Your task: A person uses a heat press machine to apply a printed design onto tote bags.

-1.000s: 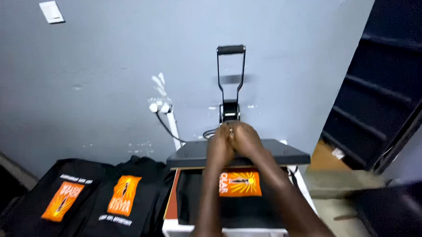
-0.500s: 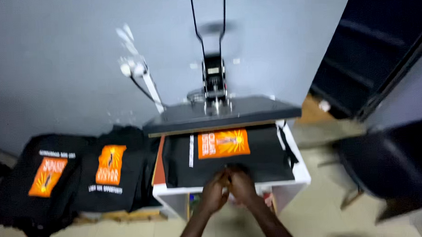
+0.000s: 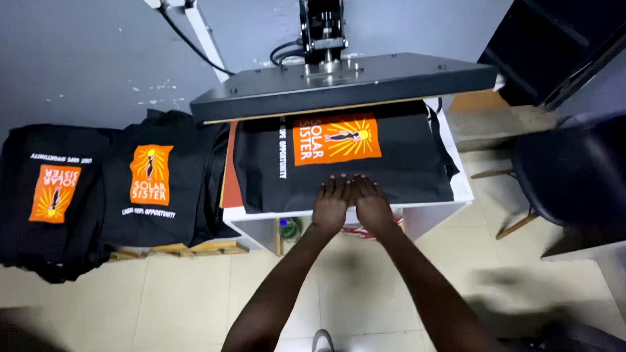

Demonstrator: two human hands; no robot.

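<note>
Smoothing stage: left hand [image 3: 330,204] and right hand [image 3: 371,204], open and flat, side by side on black shirt [image 3: 396,163] below raised press platen [image 3: 344,83]. Next, probably careful flattening outward.

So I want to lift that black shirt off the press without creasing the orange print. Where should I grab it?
Probably the near hem of the black shirt, from the front. It lies flat with that edge at the lower platen's front, where the left hand and right hand rest, clear of the orange print. The raised upper plate overhangs the far edge.
</note>
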